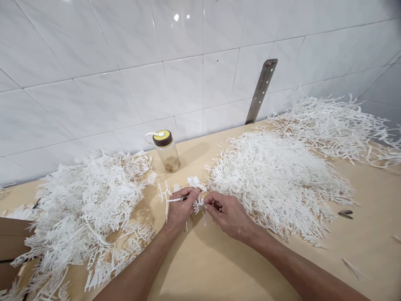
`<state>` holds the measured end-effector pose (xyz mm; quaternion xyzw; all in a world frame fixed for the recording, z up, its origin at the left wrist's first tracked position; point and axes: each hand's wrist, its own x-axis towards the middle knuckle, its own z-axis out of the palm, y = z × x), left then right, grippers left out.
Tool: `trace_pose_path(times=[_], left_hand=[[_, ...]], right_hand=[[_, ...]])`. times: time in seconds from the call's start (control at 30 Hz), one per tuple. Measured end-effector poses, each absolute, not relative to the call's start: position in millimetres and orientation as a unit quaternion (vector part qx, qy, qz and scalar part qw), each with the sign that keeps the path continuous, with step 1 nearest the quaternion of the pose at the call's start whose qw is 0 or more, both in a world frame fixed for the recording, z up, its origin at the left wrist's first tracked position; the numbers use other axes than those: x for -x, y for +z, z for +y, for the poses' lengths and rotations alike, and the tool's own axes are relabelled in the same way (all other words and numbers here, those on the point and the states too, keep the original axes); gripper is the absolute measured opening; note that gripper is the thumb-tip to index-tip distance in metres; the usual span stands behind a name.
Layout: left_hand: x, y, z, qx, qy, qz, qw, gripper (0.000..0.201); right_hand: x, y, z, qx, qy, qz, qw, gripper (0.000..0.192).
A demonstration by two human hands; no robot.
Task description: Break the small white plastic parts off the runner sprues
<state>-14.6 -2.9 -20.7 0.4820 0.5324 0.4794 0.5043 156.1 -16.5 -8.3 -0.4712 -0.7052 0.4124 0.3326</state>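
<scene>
Low in the middle of the frame, the left hand (pixel 181 207) and the right hand (pixel 227 213) meet over the tan wooden surface (pixel 219 267), both arms reaching in from the bottom edge. Between them is a small white plastic sprig (pixel 196 193), a branching piece with thin prongs. The left grip is clenched on it, thumb and forefinger pinching its stem, with one forked arm of the piece sticking out to the left of the knuckles. The right grip is closed on the other side of the same sprig, fingertips curled in against it, the two hands nearly touching. To the left of the hands lies a loose heap of white branching pieces (pixel 84 213), spreading toward the lower left corner. To the right is a denser pile of white pieces (pixel 275 175), running to the upper right. Behind the hands, near the white tiled wall (pixel 125 62), stands a clear bottle (pixel 167 152) with a yellow-topped lid, upright between the two heaps.
</scene>
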Motion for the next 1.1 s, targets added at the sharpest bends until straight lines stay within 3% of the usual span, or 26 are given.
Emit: trace_pose_path(times=[0.3,0.57,0.7,0.93,1.1], left_hand=[[11,-17,-3,-0.462,0.495,0.523,0.518,0.037],[9,-14,-3,-0.373,0.539,0.523,0.544,0.041],[9,-16,-1,-0.373,0.546,0.503,0.556,0.037],[9,-12,-1,-0.356,0.541,0.491,0.583,0.039],[5,-9,-4,-0.298,0.547,0.472,0.623,0.041]], right_hand=[[-173,-3,-10,0.527,0.43,-0.659,0.32,0.026],[-165,-7,-16,0.486,0.533,-0.633,0.28,0.029],[-157,-7,-16,0.489,0.561,-0.591,0.311,0.03],[-156,-20,-16,0.504,0.432,-0.627,0.408,0.038],[-150,-19,-17,0.472,0.44,-0.635,0.425,0.033]])
